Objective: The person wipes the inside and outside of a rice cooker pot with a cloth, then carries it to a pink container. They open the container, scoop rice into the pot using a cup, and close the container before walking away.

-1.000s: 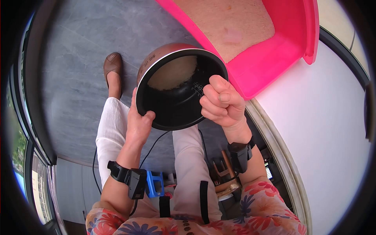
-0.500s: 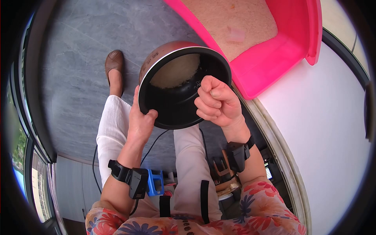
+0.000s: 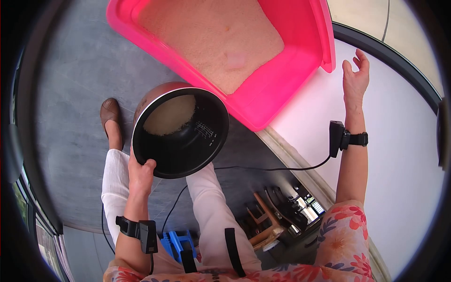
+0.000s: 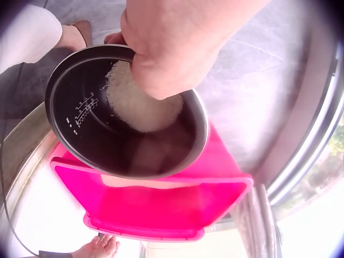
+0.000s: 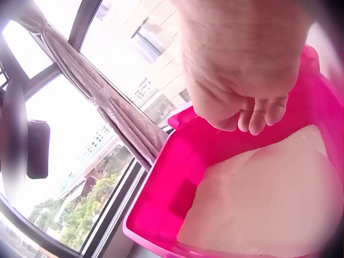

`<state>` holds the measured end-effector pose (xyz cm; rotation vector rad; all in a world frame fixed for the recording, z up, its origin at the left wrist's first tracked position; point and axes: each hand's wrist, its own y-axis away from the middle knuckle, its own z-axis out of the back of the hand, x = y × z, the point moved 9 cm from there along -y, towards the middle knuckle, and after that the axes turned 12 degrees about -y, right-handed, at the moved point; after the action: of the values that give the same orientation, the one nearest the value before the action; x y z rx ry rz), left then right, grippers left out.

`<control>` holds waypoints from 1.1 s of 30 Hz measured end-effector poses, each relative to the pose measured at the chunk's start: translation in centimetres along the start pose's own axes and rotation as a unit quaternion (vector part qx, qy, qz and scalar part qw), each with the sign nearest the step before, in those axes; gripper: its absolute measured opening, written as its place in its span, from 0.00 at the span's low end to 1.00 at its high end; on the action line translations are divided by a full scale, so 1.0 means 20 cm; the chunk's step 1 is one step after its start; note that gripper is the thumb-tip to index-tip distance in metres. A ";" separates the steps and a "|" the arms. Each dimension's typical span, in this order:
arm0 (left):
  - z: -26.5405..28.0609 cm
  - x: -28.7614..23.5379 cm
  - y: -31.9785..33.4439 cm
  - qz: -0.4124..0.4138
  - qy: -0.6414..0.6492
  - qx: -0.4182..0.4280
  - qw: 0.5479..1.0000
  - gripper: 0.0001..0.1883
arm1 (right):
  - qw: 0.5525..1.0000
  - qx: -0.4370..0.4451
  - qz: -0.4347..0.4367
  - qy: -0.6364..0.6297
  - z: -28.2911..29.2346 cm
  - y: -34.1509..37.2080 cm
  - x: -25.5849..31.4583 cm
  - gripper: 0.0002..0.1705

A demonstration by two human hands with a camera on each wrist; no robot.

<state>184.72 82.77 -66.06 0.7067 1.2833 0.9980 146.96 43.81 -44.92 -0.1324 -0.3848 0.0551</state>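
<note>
My left hand grips the rim of a rice cooker inner pot, thumb over the edge. The pot tilts toward me and has a dark inside with white level marks. Some white rice lies against its far side, also plain in the left wrist view. Off to the right, my right hand is raised beside a pink bin, holding nothing, with fingers loosely bent. Rice fills part of the bin, and a small translucent pinkish cup rests on it. The pot's far rim overlaps the bin's near edge in the head view.
A white surface with a pale edge runs along the right. Below are a blue stool, wooden furniture and a black cable from the right wrist camera. A window and curtain show in the right wrist view.
My right hand has left the front of the pot, moved far right and loosened from a curled fist. The pot, still in my left hand, and the bin appear further left and lower as the view shifts.
</note>
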 end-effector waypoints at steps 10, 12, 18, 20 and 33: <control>-0.01 -0.01 -0.02 0.071 0.049 0.083 0.993 0.28 | 0.959 0.271 -0.021 0.076 -0.69 -0.47 -0.41 0.38; -0.01 0.03 -0.05 0.097 0.055 0.097 0.989 0.27 | 0.955 0.287 -0.036 0.062 -0.83 -0.46 -0.41 0.35; -0.04 0.10 -0.06 0.136 0.104 0.119 0.978 0.23 | 0.958 0.278 -0.062 0.026 -0.88 -0.47 -0.46 0.26; -0.03 0.12 -0.06 0.144 0.099 0.120 0.977 0.22 | 0.957 0.277 -0.085 -0.028 -0.85 -0.43 -0.45 0.24; 0.12 -0.03 0.18 0.092 0.141 0.065 0.984 0.23 | 0.965 0.222 -0.132 -0.054 -0.30 0.04 -0.07 0.24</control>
<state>186.29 84.09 -62.27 0.8162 1.5609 1.2032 147.82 43.76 -51.10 0.3661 -0.4871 -0.1157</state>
